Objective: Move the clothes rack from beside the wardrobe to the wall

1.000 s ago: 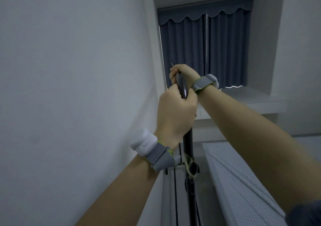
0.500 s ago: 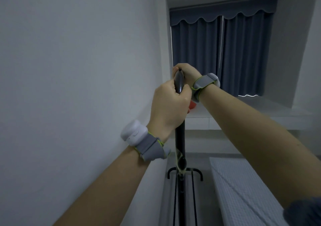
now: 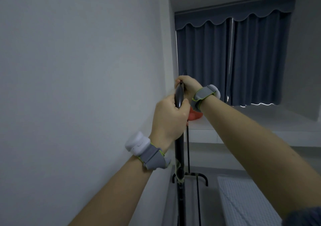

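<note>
The clothes rack [image 3: 179, 149] is a black metal frame seen end-on, its top bar running away from me close along the white wall [image 3: 78, 87] on the left. My left hand [image 3: 169, 120] is wrapped around the near part of the top bar. My right hand [image 3: 188, 85] grips the bar's far end, just beyond the left hand. Both wrists wear grey straps with white pods. The rack's curved foot [image 3: 203, 176] shows low down by the wall; its lower part runs out of the frame.
A window alcove with shut dark blue curtains [image 3: 231, 57] lies ahead, with a white sill [image 3: 260, 120] below it. An orange-red object [image 3: 194, 114] peeks out behind my hands. A white textured bed [image 3: 243, 201] fills the lower right, leaving a narrow floor strip beside the wall.
The view has swung left and the curtains have slid right in the frame. The rack has come upright and nearer the wall, and its foot is now in view. Both hands keep their grip.
</note>
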A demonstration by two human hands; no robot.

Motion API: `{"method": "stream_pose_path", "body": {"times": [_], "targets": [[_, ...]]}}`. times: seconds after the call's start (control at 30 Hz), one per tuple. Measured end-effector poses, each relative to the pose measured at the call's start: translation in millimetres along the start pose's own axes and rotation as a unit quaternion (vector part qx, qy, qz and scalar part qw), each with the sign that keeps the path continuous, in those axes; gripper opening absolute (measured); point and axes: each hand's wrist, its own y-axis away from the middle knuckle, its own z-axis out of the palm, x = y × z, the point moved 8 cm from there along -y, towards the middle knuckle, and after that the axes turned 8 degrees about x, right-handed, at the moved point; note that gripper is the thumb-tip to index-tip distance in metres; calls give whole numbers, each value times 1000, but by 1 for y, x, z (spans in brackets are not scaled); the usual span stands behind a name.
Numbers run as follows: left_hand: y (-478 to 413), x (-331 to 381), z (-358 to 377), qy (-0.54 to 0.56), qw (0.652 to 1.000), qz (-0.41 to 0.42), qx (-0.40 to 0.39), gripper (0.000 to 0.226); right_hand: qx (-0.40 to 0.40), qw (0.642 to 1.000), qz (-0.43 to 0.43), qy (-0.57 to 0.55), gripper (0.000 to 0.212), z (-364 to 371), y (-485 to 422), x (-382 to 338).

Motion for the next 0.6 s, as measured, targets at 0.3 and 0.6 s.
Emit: {"method": "stream_pose_path", "body": {"times": [0.3,0.6], "targets": [[-21,-7,9,12,1000,11,18,31,3,1000,5,-12,32,-1,-17,-3],[-14,-16,5,50,998,-25,9,30,-35,998,20,41,15,7,-8,5]]}}
